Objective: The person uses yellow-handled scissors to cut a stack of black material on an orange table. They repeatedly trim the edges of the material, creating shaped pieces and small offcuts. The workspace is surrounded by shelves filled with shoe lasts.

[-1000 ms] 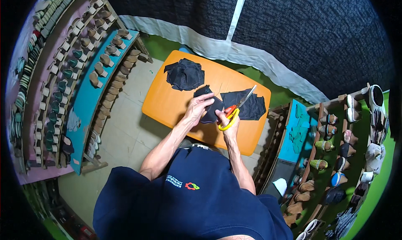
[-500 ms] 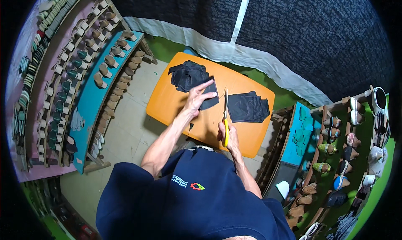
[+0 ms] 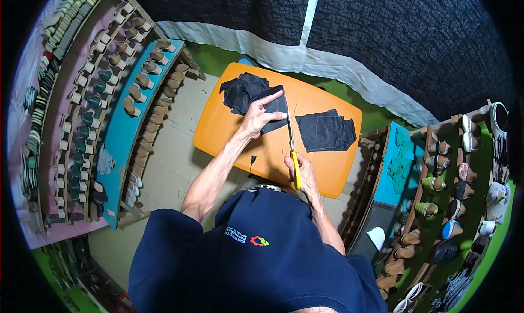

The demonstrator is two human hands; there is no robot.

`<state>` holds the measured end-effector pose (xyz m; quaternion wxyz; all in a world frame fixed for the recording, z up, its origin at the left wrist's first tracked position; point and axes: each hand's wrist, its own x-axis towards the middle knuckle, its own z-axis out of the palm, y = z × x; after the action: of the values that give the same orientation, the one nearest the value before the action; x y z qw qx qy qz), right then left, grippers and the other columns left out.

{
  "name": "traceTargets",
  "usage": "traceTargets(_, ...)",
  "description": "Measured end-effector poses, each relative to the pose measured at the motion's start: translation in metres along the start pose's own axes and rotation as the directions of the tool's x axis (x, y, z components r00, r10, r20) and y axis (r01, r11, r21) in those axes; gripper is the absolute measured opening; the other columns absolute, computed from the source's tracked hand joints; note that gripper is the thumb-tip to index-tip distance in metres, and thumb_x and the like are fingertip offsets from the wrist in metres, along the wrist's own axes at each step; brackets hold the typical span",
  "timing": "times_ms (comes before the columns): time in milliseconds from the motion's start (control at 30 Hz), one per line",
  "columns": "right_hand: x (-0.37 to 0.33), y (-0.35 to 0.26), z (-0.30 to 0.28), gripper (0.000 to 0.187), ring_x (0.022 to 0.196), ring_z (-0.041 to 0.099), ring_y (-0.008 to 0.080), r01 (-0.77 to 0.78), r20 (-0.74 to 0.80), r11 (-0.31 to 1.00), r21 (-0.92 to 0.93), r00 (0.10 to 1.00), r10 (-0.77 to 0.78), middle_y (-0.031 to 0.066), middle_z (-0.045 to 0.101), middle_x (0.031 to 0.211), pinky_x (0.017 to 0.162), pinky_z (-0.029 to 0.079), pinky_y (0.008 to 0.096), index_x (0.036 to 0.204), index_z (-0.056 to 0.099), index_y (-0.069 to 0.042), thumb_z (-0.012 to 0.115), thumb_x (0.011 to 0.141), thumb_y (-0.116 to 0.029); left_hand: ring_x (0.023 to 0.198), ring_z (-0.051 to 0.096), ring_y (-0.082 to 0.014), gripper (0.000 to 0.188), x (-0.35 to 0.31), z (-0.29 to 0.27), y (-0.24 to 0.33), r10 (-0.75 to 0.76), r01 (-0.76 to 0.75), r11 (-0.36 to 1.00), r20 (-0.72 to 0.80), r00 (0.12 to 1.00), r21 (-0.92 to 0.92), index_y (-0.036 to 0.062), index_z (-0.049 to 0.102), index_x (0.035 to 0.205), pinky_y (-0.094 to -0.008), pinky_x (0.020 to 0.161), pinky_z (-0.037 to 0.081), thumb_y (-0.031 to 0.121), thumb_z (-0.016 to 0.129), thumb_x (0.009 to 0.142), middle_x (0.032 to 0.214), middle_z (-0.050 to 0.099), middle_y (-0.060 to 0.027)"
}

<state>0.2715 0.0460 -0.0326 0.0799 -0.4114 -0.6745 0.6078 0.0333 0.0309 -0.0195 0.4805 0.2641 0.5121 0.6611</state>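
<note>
My right hand (image 3: pixel 304 172) grips a pair of scissors (image 3: pixel 296 165) with yellow handles. Their blades point away from me and reach the right edge of a piece of black fabric (image 3: pixel 275 105). That piece is in my left hand (image 3: pixel 257 116), with two fingers stretched across it; the grip beneath is partly hidden. Behind my left hand lies a crumpled heap of black fabric (image 3: pixel 240 93). To the right of the scissors, a flatter stack of black fabric pieces (image 3: pixel 326 131) rests on the orange table (image 3: pixel 262 163).
A small black scrap (image 3: pixel 253 159) lies near the table's front edge. Shoe racks with a blue shelf (image 3: pixel 121 143) stand on the left, and more shoes (image 3: pixel 436 184) fill racks on the right. A dark patterned curtain (image 3: pixel 382 45) hangs beyond the table.
The scissors have come left, up against the right edge of the fabric held in my left hand. The whole view has shifted slightly.
</note>
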Motion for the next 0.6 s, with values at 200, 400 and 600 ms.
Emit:
traceTargets(200,0.002,-0.003,-0.001,0.056,0.059,0.048,0.0108,-0.041,-0.007,0.999,0.017,0.999,0.042,0.001,0.05,0.061,0.055,0.04,0.0325,0.081,0.061,-0.003,0.071,0.086,-0.057,0.099,0.065,-0.0124,0.077,0.001,-0.003,0.002,-0.012,0.012,1.0,0.018,1.0,0.01,0.0,0.05,0.143,-0.0267,0.094,0.052,-0.004,0.08,0.073,0.116,0.068,-0.0084)
traceTargets(400,0.008,0.005,0.003,0.053,0.059,0.041,0.0086,-0.025,-0.06,0.999,0.046,0.998,0.027,-0.0018,0.045,0.06,0.054,0.034,0.031,0.075,0.06,-0.004,0.076,0.084,-0.053,0.098,0.065,-0.0124,0.076,0.002,0.0,0.004,-0.003,0.003,1.0,0.018,1.0,-0.025,-0.0001,0.05,0.143,-0.0266,0.092,0.052,-0.004,0.08,0.073,0.115,0.068,-0.0082)
traceTargets(600,0.007,0.009,0.007,0.05,0.057,0.034,0.0065,-0.063,-0.09,0.991,0.117,0.993,0.074,-0.0067,0.04,0.059,0.051,0.028,0.0292,0.068,0.056,-0.006,0.081,0.082,-0.048,0.099,0.066,-0.0124,0.072,0.002,-0.001,0.004,-0.011,0.011,0.998,0.001,1.0,-0.061,0.0022,0.053,0.142,-0.0265,0.091,0.053,-0.005,0.079,0.075,0.115,0.069,-0.0075)
